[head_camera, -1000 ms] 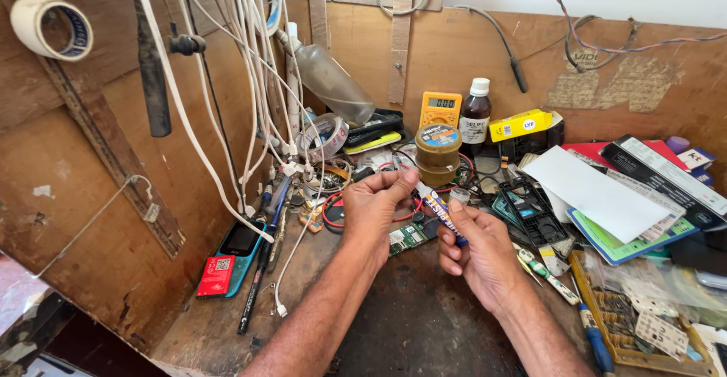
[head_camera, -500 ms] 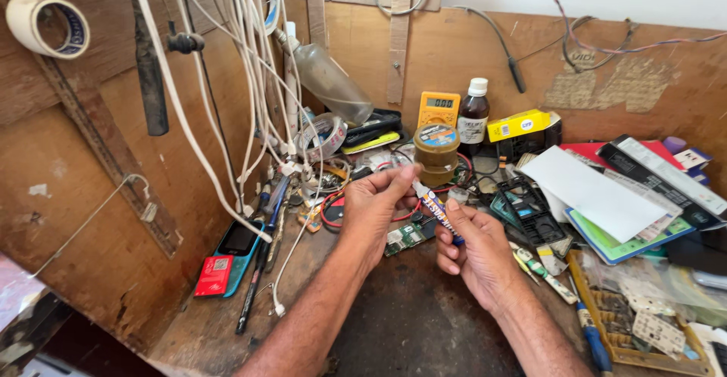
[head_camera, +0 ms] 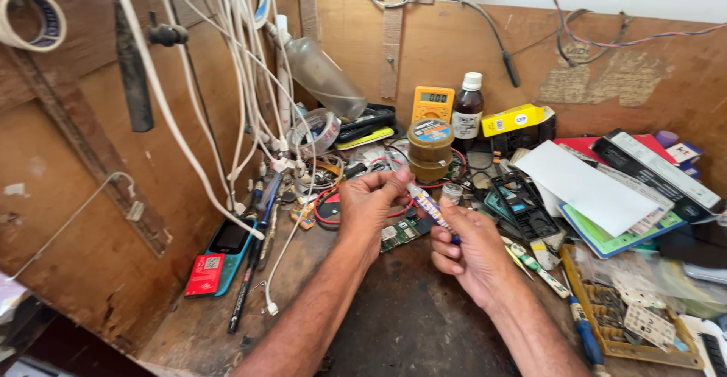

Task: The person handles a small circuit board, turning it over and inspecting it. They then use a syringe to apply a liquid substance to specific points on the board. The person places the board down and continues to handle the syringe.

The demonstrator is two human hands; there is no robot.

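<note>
Slim printed tube (head_camera: 430, 205): held level above the desk (head_camera: 394, 324), slanting between your two hands. Your left hand (head_camera: 369, 204) pinches its upper tip with closed fingertips; your right hand (head_camera: 471, 250) is curled shut around its lower end. A green circuit board (head_camera: 401, 232) lies just beneath both hands; a brown jar (head_camera: 430, 150) stands beyond them.

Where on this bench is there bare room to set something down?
Bare dark benchtop lies between the two forearms, below the left hand and right hand. Crowded elsewhere: phones and white cables left, parts tray and papers right.
</note>
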